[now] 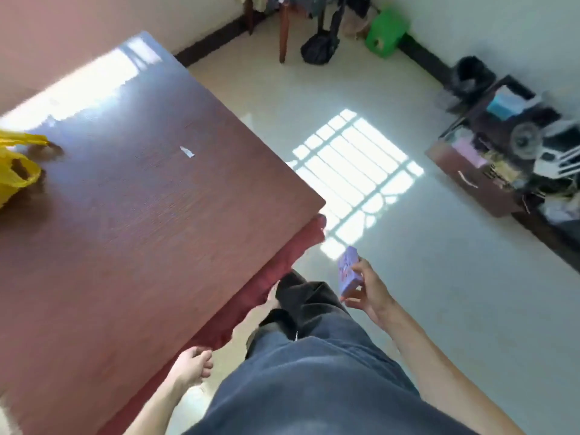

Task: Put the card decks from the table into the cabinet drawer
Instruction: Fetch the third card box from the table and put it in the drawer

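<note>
Right hand [367, 290] carries a purple card deck [347, 271] beside the table [150, 196]
Fingers wrapped round the deck, held over the floor; left hand [191, 365] loosely curled, holding nothing; open cabinet drawer [470, 180] well apart.

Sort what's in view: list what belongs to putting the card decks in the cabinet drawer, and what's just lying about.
Belongs to the job:
- purple card deck, held in the right hand
- open cabinet drawer, by the far wall
- table
- left hand, empty

Just lying about:
- yellow plastic bag on the table
- paper scrap on the table
- green stool
- black bin
</note>
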`<state>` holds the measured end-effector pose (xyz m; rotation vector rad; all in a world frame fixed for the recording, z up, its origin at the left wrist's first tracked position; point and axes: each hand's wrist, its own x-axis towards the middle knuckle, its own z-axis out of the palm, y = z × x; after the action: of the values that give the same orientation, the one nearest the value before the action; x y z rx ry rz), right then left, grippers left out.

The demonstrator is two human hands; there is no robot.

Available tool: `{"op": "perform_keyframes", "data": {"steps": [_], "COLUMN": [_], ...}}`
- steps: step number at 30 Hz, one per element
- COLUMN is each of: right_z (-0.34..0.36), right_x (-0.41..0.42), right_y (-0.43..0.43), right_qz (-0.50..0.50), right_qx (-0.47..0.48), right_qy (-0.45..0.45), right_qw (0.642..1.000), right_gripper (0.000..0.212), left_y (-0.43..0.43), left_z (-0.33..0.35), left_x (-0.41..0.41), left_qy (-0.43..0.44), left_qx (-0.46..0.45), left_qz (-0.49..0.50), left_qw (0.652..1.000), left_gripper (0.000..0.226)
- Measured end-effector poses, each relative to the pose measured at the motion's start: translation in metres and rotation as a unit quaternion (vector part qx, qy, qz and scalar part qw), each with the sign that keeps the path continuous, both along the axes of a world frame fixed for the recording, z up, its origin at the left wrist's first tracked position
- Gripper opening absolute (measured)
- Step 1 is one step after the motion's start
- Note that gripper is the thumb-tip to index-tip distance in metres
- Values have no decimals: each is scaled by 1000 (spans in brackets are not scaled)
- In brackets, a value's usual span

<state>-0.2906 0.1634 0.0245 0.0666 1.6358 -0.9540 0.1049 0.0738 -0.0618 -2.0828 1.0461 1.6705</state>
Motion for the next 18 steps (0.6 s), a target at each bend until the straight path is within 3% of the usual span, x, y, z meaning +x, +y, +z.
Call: {"op": "perform_keyframes", "data": {"steps": [4, 9, 15, 18], "right_z": [3, -3, -18, -22], "right_x": [13, 13, -19, -55], "right_y": [100, 185, 249, 274], "right_qz": [-150, -317, -415, -437], "right_qx": [28, 33, 18, 9], "right_qy": [27, 29, 16, 0], "right_qw": [988, 947, 909, 899], "right_gripper": [44, 34, 42, 58], "left_y": [-14, -25, 3, 30], "left_z": [-9, -4, 36, 47], "left_x": [-51, -162, -319, -377], "left_qy": [17, 57, 113, 122], "left_qx": [12, -3, -60, -72], "left_qz": [-124, -257, -411, -466], "left_qw": [992, 965, 902, 873], "left_gripper": [10, 17, 17, 19]}}
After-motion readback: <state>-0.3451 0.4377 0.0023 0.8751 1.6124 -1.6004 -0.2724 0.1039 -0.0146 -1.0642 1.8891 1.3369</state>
